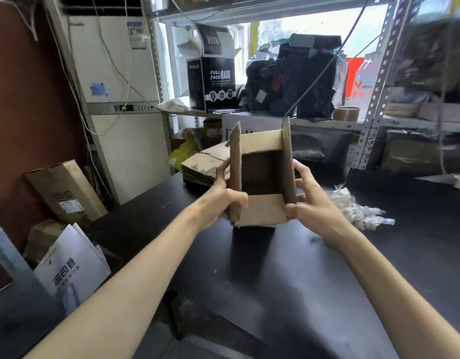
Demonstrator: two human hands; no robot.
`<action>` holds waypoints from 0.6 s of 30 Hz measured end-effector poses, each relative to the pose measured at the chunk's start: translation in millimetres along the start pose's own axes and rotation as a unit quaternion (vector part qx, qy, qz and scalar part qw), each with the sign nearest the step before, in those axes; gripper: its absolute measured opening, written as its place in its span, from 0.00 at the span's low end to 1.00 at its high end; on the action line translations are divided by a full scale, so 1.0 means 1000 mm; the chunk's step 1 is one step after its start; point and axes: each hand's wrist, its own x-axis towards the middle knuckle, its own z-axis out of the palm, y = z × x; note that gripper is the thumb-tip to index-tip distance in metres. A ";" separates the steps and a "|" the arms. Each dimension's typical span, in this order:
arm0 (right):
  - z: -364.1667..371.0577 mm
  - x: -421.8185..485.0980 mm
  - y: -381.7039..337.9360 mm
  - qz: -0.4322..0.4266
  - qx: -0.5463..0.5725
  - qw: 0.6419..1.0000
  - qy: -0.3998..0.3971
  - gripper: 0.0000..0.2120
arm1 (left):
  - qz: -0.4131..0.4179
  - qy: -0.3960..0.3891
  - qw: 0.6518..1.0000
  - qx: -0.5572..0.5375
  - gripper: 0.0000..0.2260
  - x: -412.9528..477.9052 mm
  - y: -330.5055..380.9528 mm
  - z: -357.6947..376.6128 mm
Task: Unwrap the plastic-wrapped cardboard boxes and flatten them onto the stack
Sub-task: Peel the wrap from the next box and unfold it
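both hands hold a small brown cardboard box above the black table, its open end facing the camera, four flaps splayed, inside dark. the left hand pinches the left flap; the right hand grips the right flap. crumpled clear plastic wrap lies right; the flattened cardboard stack sits behind.

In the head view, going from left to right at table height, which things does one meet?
A long brown cardboard carton leaning at the left → left hand → open brown cardboard box gripped by both hands → right hand → crumpled clear plastic wrap on the black table.
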 end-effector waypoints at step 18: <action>-0.022 -0.045 -0.045 0.107 0.261 0.959 -0.011 0.17 | 0.038 0.081 0.990 -0.111 0.16 -0.033 0.035 0.010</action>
